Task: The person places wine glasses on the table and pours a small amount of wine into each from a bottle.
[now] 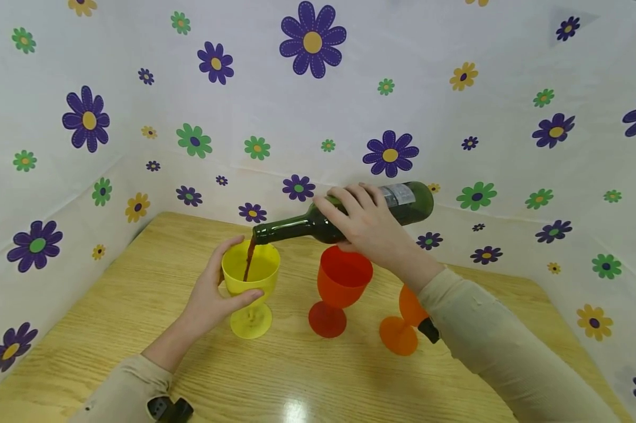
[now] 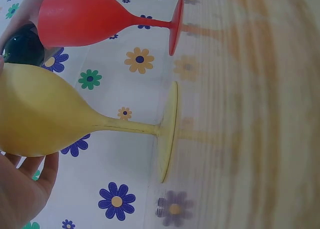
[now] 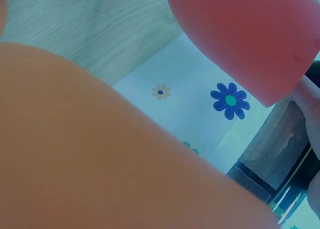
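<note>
Pouring from green bottle [image 1: 323, 228] into yellow goblet [image 1: 237, 287]

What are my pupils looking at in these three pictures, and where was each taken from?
There is no machine: these are a person's bare hands. The wide picture comes from a camera worn on the head; the other two come from cameras on the wrists. The left wrist picture is turned sideways, so goblets look tipped over.

On the wooden table stand a yellow goblet, a red goblet and an orange goblet, partly hidden by a sleeve. The left hand holds the yellow goblet's bowl. The right hand grips a tilted green bottle, pouring dark red liquid into it.
</note>
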`<state>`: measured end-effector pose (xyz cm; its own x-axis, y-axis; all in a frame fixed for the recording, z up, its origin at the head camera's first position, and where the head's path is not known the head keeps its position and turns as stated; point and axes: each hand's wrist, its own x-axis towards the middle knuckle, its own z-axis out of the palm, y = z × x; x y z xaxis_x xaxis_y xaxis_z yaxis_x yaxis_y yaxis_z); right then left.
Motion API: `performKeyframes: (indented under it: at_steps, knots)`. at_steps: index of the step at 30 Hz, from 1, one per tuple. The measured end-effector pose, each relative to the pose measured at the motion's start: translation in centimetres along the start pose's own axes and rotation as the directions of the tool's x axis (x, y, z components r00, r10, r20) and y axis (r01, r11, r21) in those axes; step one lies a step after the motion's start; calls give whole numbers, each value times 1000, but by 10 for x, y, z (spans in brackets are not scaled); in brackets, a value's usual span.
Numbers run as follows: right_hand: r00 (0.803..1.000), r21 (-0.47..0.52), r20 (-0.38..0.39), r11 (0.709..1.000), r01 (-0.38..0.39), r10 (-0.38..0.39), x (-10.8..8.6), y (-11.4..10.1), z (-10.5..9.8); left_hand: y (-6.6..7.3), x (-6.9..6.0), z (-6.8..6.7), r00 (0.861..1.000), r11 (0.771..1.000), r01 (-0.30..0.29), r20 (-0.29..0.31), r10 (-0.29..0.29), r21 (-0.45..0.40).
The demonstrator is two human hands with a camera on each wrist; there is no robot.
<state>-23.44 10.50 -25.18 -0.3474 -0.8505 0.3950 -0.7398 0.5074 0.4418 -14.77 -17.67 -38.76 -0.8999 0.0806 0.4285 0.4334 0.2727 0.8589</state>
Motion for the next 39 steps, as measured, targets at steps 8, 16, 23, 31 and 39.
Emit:
performKeyframes:
  at_steps: [8,16,23,31,39]
  knots:
    - [1000,-24,20,1000,17,-17,1,2,-6,1,0,0,1000,1000,-2,6,2,-7]
    - [998,-36,50,999,34,-32,1,3,-9,1,1,0,1000,1000,-6,3,6,-9]
    - [996,-44,76,998,40,-37,1,3,-9,0,1,0,1000,1000,-16,4,16,-14]
    - [995,-38,96,999,32,-28,1,2,-8,0,1,0,1000,1000,-20,2,20,-17]
    - [996,-5,92,1000,17,-17,2,2,-7,1,1,0,1000,1000,-18,5,18,-16]
